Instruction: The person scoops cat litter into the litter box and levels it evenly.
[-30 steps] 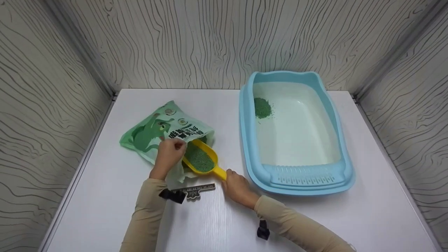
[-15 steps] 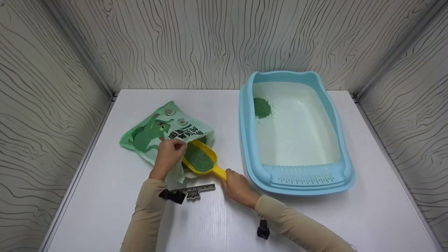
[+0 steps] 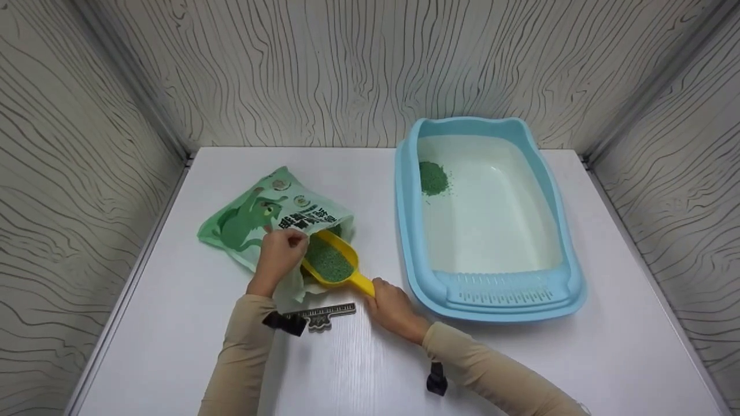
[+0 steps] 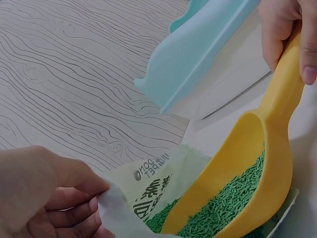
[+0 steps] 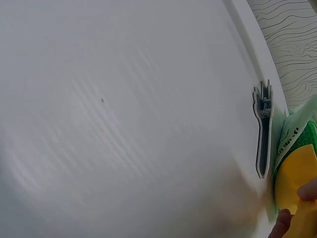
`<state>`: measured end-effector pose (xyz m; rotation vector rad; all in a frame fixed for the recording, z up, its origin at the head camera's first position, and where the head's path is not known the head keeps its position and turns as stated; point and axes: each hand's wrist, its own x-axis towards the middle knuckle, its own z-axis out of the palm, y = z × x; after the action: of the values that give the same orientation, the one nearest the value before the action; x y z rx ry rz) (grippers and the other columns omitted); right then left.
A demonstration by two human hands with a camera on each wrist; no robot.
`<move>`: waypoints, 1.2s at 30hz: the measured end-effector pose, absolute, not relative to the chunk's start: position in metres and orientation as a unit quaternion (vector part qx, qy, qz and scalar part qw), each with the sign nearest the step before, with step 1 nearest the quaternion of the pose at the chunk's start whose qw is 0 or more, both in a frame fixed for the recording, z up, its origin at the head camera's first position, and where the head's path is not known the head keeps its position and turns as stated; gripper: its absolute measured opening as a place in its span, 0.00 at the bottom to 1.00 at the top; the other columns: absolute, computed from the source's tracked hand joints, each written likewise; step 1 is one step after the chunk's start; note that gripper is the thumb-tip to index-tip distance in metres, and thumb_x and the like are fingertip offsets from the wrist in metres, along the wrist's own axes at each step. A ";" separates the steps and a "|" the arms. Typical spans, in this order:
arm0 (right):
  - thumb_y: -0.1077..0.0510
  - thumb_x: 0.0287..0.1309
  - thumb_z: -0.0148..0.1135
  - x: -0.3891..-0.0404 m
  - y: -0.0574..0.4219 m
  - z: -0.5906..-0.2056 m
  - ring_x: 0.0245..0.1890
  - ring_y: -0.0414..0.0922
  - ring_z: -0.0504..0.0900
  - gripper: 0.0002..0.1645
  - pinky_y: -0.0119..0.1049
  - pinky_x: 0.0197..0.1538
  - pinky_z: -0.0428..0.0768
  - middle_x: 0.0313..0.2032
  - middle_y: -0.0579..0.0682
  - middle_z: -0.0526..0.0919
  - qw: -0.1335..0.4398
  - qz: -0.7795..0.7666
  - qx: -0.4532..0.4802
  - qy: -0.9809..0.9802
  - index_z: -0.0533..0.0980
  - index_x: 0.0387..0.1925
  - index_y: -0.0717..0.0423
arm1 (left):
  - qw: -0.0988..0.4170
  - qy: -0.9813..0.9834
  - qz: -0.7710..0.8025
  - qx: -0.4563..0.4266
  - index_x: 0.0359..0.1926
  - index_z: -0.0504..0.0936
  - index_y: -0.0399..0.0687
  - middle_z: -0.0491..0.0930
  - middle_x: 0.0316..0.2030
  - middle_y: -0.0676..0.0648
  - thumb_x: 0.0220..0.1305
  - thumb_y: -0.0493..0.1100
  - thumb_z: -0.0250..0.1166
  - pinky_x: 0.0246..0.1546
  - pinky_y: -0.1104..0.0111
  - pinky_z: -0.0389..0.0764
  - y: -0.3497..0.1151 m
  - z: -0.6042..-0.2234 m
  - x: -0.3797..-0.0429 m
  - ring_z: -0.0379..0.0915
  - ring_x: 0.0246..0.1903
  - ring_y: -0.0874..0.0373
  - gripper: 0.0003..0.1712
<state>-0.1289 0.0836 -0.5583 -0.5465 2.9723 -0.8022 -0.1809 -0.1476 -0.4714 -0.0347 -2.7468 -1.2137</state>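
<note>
In the left wrist view, the left hand (image 4: 52, 193), lower left, pinches the edge of the bag (image 4: 124, 215); the right hand (image 4: 278, 30), upper right, grips the scoop (image 4: 278, 158), pellet-laden in the bag's mouth. Only the head view shows the heap (image 3: 433, 178) in the tray (image 3: 409, 219), right of centre.

The right grip (image 5: 282, 223) holds a yellow scoop (image 5: 293, 177).

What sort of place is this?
Probably a small work or recording booth rather than a lived-in room: wood-patterned panels stand along three sides of a white table, with grey posts at the two back corners.
</note>
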 end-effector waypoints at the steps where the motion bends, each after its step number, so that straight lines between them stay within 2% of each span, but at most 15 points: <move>1: 0.60 0.61 0.57 -0.129 0.084 -0.558 0.25 0.45 0.75 0.08 0.39 0.29 0.74 0.26 0.54 0.76 0.009 -0.259 -0.175 0.950 0.71 0.36 0.63 | 0.066 -0.913 -0.403 -0.010 0.34 0.86 0.33 0.85 0.30 0.37 0.59 0.35 0.62 0.35 0.61 0.79 -0.147 -0.471 -0.181 0.79 0.29 0.50 0.08; 9: 0.57 0.64 0.56 -0.122 0.090 -0.545 0.25 0.42 0.72 0.10 0.35 0.29 0.72 0.26 0.52 0.76 0.029 -0.270 -0.172 0.947 0.72 0.37 0.62 | 0.060 -0.912 -0.405 -0.006 0.34 0.86 0.33 0.85 0.30 0.37 0.59 0.35 0.62 0.34 0.64 0.77 -0.147 -0.470 -0.181 0.78 0.30 0.51 0.08; 17: 0.57 0.63 0.58 -0.113 0.098 -0.529 0.25 0.41 0.71 0.10 0.34 0.30 0.72 0.26 0.51 0.77 0.041 -0.265 -0.175 0.947 0.71 0.38 0.63 | 0.069 -0.907 -0.416 -0.014 0.34 0.86 0.33 0.85 0.29 0.36 0.60 0.35 0.63 0.36 0.58 0.80 -0.148 -0.471 -0.178 0.80 0.28 0.49 0.08; 36: 0.58 0.63 0.59 -0.096 0.119 -0.484 0.26 0.43 0.71 0.10 0.37 0.31 0.74 0.27 0.51 0.76 0.082 -0.262 -0.162 0.948 0.72 0.38 0.63 | 0.065 -0.906 -0.417 -0.009 0.34 0.86 0.33 0.85 0.30 0.36 0.59 0.35 0.63 0.34 0.61 0.80 -0.149 -0.472 -0.181 0.79 0.29 0.49 0.08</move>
<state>-0.0963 0.1194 -0.4839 -0.4854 2.8321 -0.7837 -0.1805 -0.1486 -0.4721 -0.0265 -2.7352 -1.2599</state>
